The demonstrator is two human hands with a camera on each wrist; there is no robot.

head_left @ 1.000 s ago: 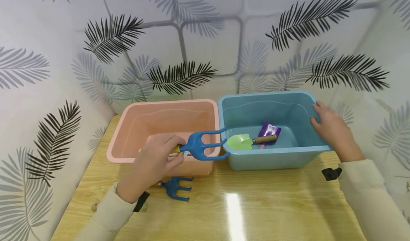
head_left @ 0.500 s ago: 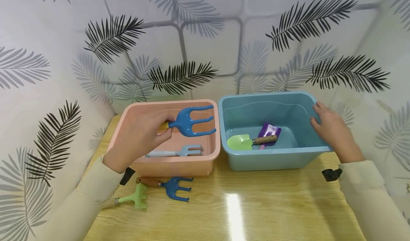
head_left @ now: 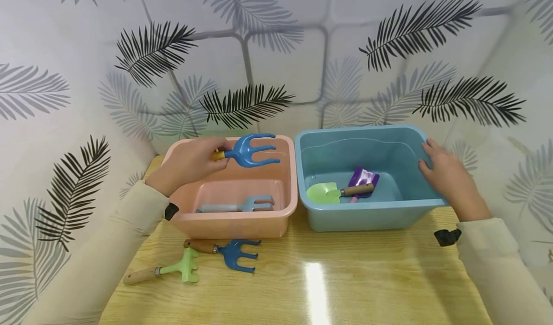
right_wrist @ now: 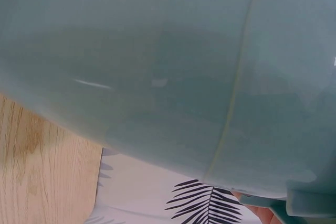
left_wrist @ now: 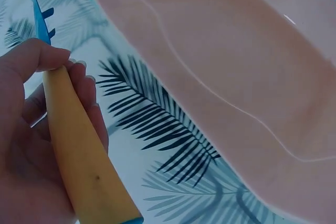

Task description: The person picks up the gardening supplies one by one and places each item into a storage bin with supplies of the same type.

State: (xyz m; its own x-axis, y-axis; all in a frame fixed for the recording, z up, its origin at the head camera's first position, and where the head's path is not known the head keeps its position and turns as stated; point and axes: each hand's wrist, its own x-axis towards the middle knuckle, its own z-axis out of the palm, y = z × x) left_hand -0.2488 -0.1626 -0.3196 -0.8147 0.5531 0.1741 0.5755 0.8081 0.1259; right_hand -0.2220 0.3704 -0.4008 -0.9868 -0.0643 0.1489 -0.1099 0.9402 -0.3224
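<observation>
My left hand [head_left: 194, 159] holds a small garden fork [head_left: 248, 150] by its yellow handle [left_wrist: 84, 150], above the back of the pink tub [head_left: 229, 224]. Its blue tines point right. On the tub's floor lies a light blue fork [head_left: 255, 203] with a pale handle. My right hand [head_left: 447, 176] grips the right rim of the blue tub [head_left: 358, 218]; in the right wrist view, its fingers [right_wrist: 265, 214] show just past the rim. Inside that tub, a green trowel [head_left: 324, 193] with a wooden handle overlaps a purple shovel [head_left: 364, 176].
On the wooden table [head_left: 367, 277], before the pink tub, lie a blue fork [head_left: 233, 255] with a wooden handle and a green rake [head_left: 186, 266]. The two tubs stand side by side against a leaf-patterned backdrop [head_left: 276, 66].
My left hand has moved back and left with the yellow-handled fork, from over the tubs' front edges to the pink tub's back. The light blue fork now shows. The right hand stays put.
</observation>
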